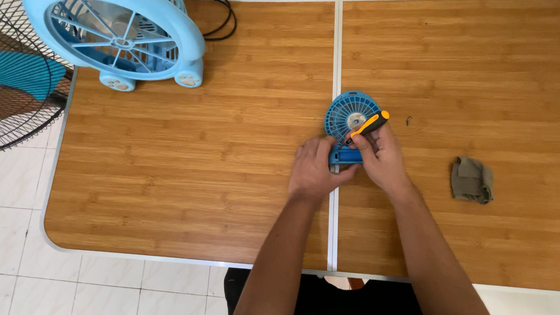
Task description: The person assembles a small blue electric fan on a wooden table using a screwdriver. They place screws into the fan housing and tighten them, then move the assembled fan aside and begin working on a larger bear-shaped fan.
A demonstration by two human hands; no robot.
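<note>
A small blue handheld fan [348,115] lies flat on the wooden table [198,155], its round grille pointing away from me. My left hand [313,170] grips the fan's blue handle from the left. My right hand [381,159] holds a screwdriver with an orange and black handle [369,124], angled down toward the fan's base near the handle. The screwdriver's tip is hidden behind my fingers.
A larger light-blue desk fan [124,38] stands at the table's far left with a black cable [218,18] behind it. A crumpled grey-green cloth [472,179] and a tiny screw [409,120] lie to the right. A pedestal fan's wire grille [6,75] stands off the table's left edge.
</note>
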